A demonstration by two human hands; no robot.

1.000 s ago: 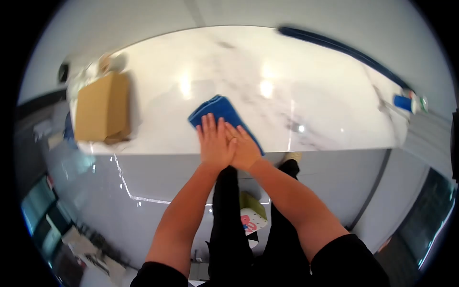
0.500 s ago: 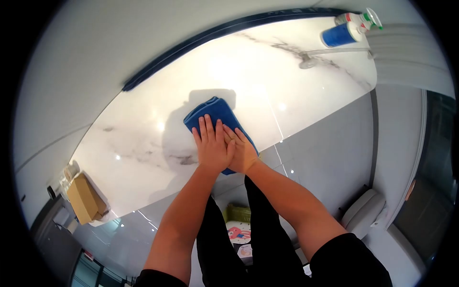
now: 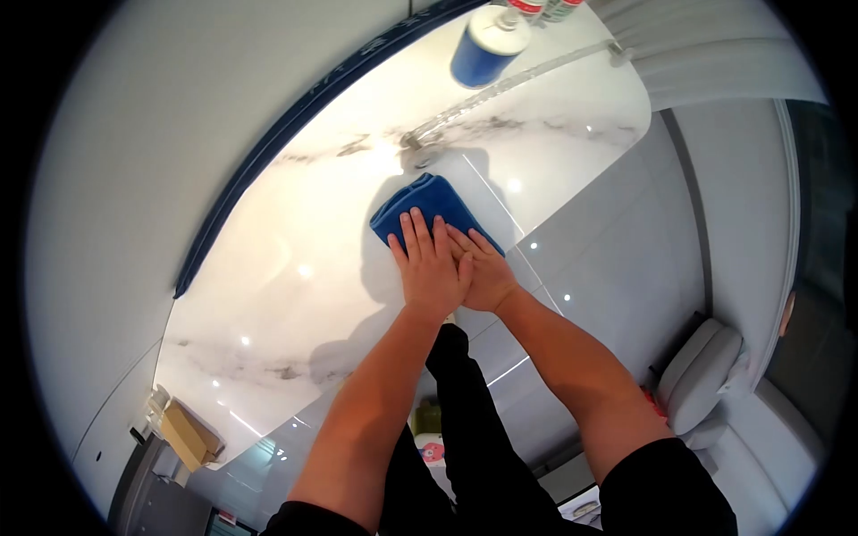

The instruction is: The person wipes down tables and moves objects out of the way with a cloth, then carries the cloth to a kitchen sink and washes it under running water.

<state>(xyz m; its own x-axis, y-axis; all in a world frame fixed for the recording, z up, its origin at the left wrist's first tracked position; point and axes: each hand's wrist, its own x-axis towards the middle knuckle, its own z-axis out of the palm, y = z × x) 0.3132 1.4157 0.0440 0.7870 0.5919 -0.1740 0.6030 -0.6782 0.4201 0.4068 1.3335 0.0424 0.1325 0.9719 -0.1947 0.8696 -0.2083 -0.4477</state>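
Note:
A folded blue cloth (image 3: 427, 201) lies on the white marble-patterned tabletop (image 3: 259, 268), close to its near edge. My left hand (image 3: 431, 272) rests flat on the cloth with its fingers stretched out. Beside it and partly beneath it, my right hand (image 3: 487, 275) also presses flat on the cloth, fingers extended. Part of the right hand is hidden under the left. Just beyond the cloth, a long clear strip-like object (image 3: 518, 85) runs toward the table's right end; I cannot make out exactly what it is.
A blue-and-white pump-topped container (image 3: 487, 54) stands at the back, with clear bottles (image 3: 529, 7) behind it. A dark blue padded strip (image 3: 259, 179) follows the wall edge. A cardboard box (image 3: 189, 436) sits at the left end. A grey chair (image 3: 706, 375) is on the right.
Both hands and the cloth have slid along the tabletop toward the end with the bottles. My view has shifted and turned that way too, with the pump-topped container appearing larger. One leg has moved.

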